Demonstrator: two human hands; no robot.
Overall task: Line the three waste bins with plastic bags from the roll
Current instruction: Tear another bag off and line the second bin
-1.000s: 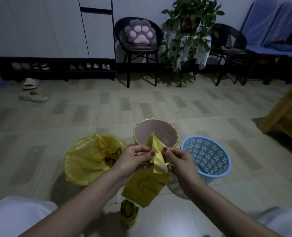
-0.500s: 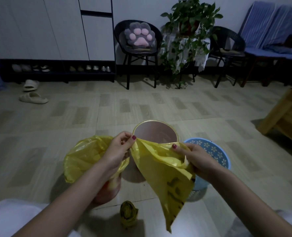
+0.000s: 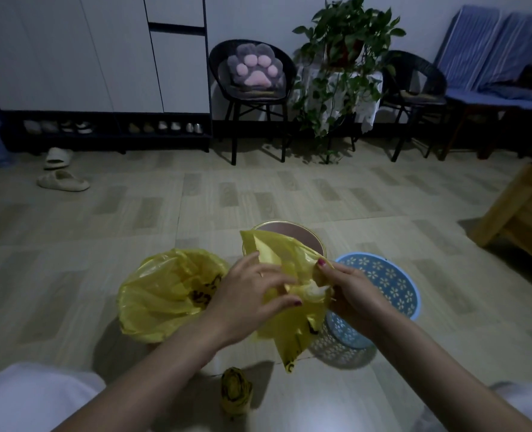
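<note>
Three bins stand on the floor in front of me. The left bin [image 3: 168, 294] is lined with a yellow bag that covers its rim. The middle bin [image 3: 308, 235] is brown with a gold rim, partly hidden by a loose yellow bag [image 3: 289, 307]. The right bin [image 3: 389, 282] is a blue perforated basket with flower cutouts. My left hand [image 3: 252, 297] and my right hand [image 3: 352, 294] both pinch the loose bag, bunched between them just in front of the middle bin. The roll of yellow bags [image 3: 236, 391] lies on the floor near me.
A black chair [image 3: 252, 88] with a paw cushion, a potted trailing plant [image 3: 345, 63] and a second chair [image 3: 414, 95] line the far wall. A wooden table [image 3: 526, 216] stands at the right. Slippers [image 3: 62, 180] lie at the far left by a shoe shelf.
A second ago the bag was folded between my fingers; half a second ago my hands pulled it wide apart; now they have come back together with the bag bunched between them.
</note>
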